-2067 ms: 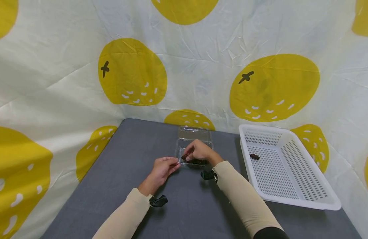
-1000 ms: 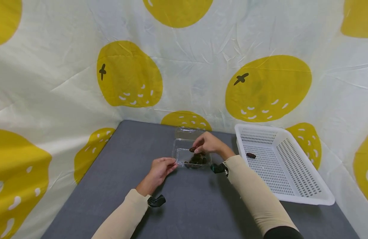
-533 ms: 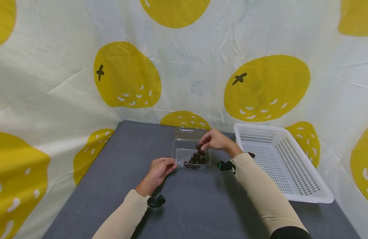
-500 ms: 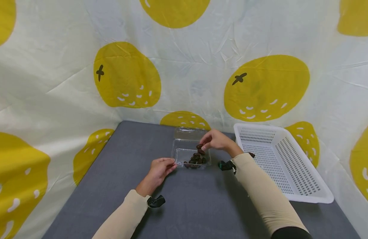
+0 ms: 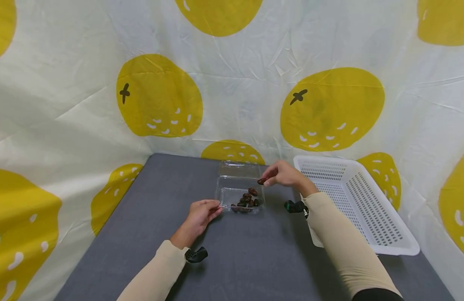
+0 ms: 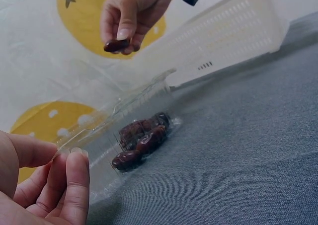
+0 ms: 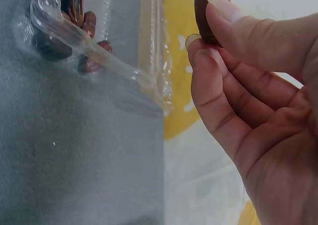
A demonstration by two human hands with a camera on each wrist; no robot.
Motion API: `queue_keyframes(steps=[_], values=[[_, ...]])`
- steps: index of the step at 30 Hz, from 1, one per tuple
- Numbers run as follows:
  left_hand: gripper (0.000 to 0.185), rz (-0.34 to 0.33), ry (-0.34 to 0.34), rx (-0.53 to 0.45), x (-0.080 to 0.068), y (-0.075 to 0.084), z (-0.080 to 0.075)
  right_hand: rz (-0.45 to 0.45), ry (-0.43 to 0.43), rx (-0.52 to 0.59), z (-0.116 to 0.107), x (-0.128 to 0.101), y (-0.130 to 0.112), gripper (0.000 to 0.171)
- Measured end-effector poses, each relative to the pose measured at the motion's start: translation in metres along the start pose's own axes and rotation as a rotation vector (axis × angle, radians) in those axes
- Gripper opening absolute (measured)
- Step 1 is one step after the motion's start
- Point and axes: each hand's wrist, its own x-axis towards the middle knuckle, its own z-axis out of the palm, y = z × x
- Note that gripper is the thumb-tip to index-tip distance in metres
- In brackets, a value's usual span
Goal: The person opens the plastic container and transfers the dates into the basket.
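Note:
My left hand (image 5: 199,215) pinches the front left corner of the clear plastic clamshell box (image 5: 227,194) between thumb and fingers. The box's lid (image 5: 239,169) lies folded back behind it. Several dark brown, shiny dates (image 5: 247,202) are piled in the front right part of the box. My right hand (image 5: 286,173) pinches one date (image 5: 261,181) between thumb and fingertips, raised over the box's right back edge. That date (image 6: 116,45) appears well above the box in the left wrist view, and the right wrist view shows the thumb (image 7: 248,31) pressed on it.
A white perforated plastic basket (image 5: 401,249) stands on the right of the grey table (image 5: 171,184); my right forearm crosses its left side. A white cloth with yellow fruit prints (image 5: 247,83) hangs behind the table and along its left side.
My right hand has moved right and up from within the box, carrying a date out over its right edge. The date in the basket is now hidden behind my arm. The left hand stays at the corner.

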Motion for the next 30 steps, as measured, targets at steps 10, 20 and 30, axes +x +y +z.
queue_keyframes(steps=[10, 20, 30], values=[[0.033, -0.003, -0.004, 0.01, 0.0, 0.0, 0.0, 0.039, 0.045, 0.006, -0.016, -0.012, 0.008, 0.017], [0.022, 0.0, 0.001, 0.005, 0.0, 0.0, -0.001, 0.063, 0.071, -0.035, -0.033, -0.022, 0.019, 0.018], [0.021, -0.01, 0.005, 0.009, -0.001, 0.0, -0.002, 0.083, 0.101, -0.016, -0.046, -0.038, 0.03, 0.021]])
